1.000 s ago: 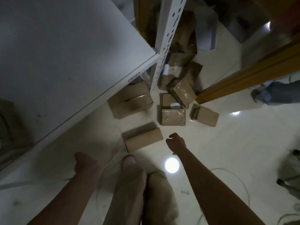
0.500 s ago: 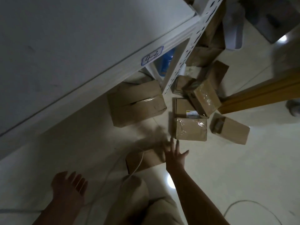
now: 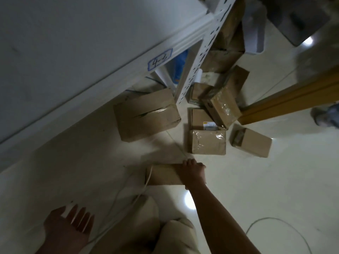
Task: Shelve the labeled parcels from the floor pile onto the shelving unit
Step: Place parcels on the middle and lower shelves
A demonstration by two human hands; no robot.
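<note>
A small brown cardboard parcel (image 3: 165, 174) lies flat on the floor, gripped at its right end by the right hand (image 3: 194, 172), with a larger taped brown box (image 3: 146, 114) beyond-left of the grip at the foot of the white metal shelving unit (image 3: 73, 43).

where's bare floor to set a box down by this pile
Bare floor lies right of the right hand, between the small box and the cable loop, and left of the near box, below the shelf edge. Crowded around the post, where boxes overlap.

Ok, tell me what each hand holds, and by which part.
The right hand grips the nearest parcel at its right end, fingers curled over the far edge. The left hand holds nothing, fingers spread.
</note>
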